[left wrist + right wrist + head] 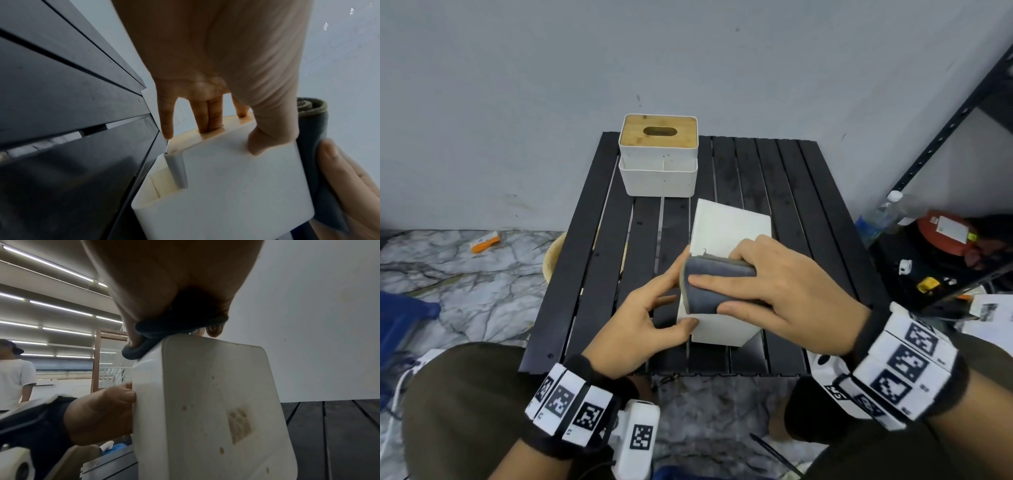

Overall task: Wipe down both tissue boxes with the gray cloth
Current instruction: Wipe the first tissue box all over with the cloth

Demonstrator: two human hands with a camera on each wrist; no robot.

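A plain white tissue box (732, 229) lies tipped on its side in the middle of the black slatted table (791, 212). My left hand (671, 298) grips its near left end, thumb on the outer wall (236, 186) and fingers (207, 116) reaching into its open side. My right hand (756, 284) holds a folded gray cloth (715, 287) and presses it on the box's upper face. The right wrist view shows the cloth (174, 327) at the box's stained edge (216, 402). A second box (657, 154), white with a bamboo lid, stands at the table's back left.
A black metal rack (945, 137) stands to the right, with a plastic bottle (883, 212) and a red container (945, 233) at its base. A beige bowl (553, 253) sits below the table's left edge. Another person (14, 374) stands in the background.
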